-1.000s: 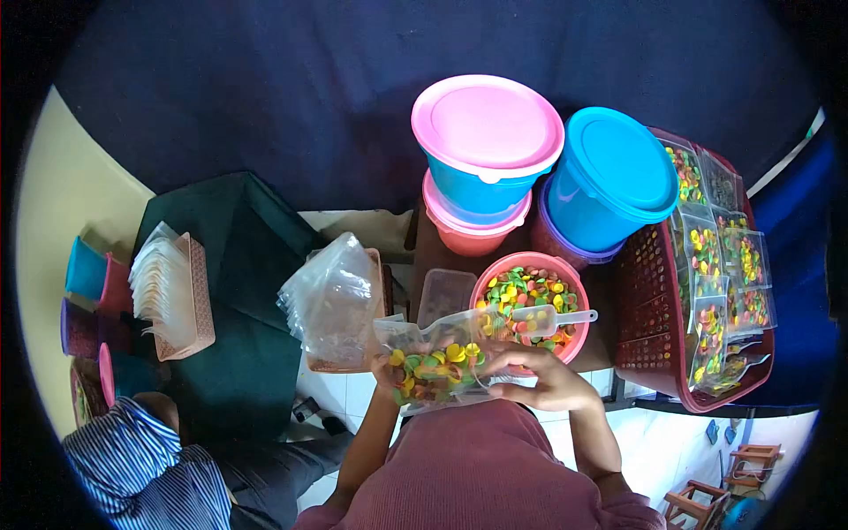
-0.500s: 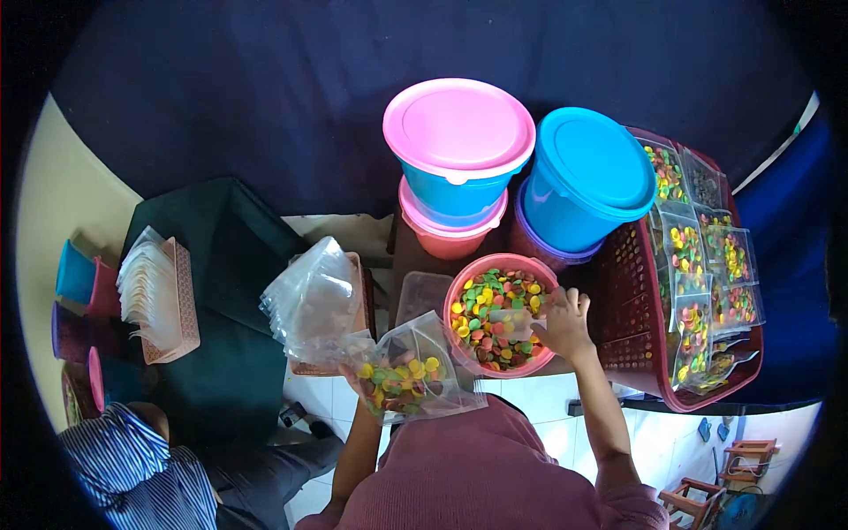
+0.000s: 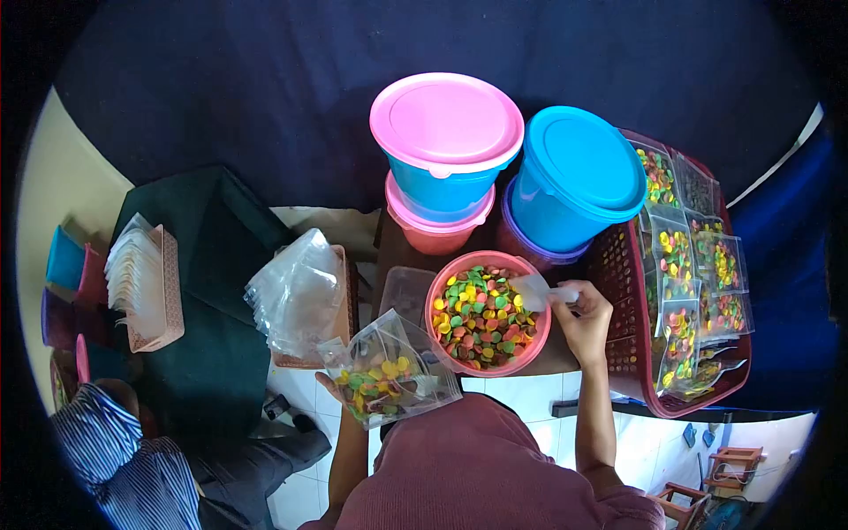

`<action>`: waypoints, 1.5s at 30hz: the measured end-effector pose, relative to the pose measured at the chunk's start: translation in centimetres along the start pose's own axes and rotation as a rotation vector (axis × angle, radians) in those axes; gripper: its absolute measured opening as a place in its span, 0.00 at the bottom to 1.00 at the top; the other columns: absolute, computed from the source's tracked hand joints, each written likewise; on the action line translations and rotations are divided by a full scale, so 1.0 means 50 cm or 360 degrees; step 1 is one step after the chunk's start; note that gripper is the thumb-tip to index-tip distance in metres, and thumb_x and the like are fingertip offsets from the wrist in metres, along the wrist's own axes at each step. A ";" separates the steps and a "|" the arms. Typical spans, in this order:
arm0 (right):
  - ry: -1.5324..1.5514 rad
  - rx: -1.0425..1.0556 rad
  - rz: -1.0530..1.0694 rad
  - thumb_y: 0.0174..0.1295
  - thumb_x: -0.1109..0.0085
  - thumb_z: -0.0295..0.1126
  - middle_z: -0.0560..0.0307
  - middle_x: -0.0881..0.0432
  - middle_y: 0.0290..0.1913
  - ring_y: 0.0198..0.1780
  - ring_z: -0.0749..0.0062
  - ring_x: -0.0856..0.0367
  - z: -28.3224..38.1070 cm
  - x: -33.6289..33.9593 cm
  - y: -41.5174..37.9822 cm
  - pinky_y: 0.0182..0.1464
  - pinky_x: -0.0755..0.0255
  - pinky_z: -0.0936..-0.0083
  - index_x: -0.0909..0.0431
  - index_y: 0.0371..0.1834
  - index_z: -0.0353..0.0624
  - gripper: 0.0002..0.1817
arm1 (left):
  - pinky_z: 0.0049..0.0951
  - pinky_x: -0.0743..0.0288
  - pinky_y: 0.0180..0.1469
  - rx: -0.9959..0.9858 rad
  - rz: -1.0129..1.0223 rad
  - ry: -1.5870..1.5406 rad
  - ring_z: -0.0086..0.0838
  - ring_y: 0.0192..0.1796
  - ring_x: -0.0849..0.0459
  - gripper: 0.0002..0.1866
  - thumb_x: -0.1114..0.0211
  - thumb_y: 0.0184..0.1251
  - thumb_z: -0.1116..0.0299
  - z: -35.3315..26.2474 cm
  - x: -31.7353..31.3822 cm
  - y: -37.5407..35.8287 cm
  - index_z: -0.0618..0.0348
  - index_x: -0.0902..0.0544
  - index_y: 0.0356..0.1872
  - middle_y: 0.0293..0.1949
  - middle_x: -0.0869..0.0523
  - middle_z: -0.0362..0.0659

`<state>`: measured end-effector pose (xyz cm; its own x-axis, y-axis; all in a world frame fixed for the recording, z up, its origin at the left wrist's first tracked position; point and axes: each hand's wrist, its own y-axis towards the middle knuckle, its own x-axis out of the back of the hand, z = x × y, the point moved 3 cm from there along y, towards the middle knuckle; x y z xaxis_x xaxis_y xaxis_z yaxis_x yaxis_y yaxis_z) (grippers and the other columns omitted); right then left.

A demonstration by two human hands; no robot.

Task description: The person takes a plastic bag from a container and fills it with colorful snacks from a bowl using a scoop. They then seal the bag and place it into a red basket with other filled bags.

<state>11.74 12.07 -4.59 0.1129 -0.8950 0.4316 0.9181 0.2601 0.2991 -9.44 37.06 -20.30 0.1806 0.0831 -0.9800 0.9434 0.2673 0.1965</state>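
My left hand (image 3: 330, 387) grips a clear plastic bag (image 3: 422, 364) from its left side, most of the fingers hidden behind it. Small round pieces in yellow, green and red-brown lie inside the bag. My right hand (image 3: 585, 320) pinches a translucent whitish scoop (image 3: 530, 291) by its handle, over the far right rim of a round pink tub (image 3: 540, 340). Many colourful round pieces (image 3: 481, 314) fill this tub. The scoop looks nearly empty. A stack of clear bags (image 3: 300, 296) fans out from a basket just beyond my left hand.
Lidded tubs, one pink-topped (image 3: 446, 119) and one blue-topped (image 3: 587, 159), stand stacked behind. At right, a maroon basket (image 3: 623, 353) holds several filled bags (image 3: 676, 256). A person in a striped shirt (image 3: 97, 433) sits at lower left, near another basket (image 3: 172, 291) of bags.
My right hand has drawn the scoop from over the pieces toward the tub's far right rim. My left hand still holds the bag. The whole view has shifted slightly.
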 end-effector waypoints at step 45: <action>0.1420 -0.0865 -0.0279 0.62 0.57 0.35 0.60 0.29 0.21 0.20 0.78 0.29 -0.101 -0.088 -0.012 0.21 0.35 0.82 0.35 0.33 0.44 0.07 | 0.48 0.36 0.52 0.0085 -0.0463 0.0372 0.50 0.51 0.31 0.50 0.62 0.43 0.24 0.018 -0.042 0.053 0.57 0.40 0.58 0.56 0.36 0.57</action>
<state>12.60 14.03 -11.00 -0.0020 -0.9037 -0.4283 0.9702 0.1019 -0.2196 -7.08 36.74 -17.78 -0.1596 0.2295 -0.9601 0.9602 0.2620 -0.0970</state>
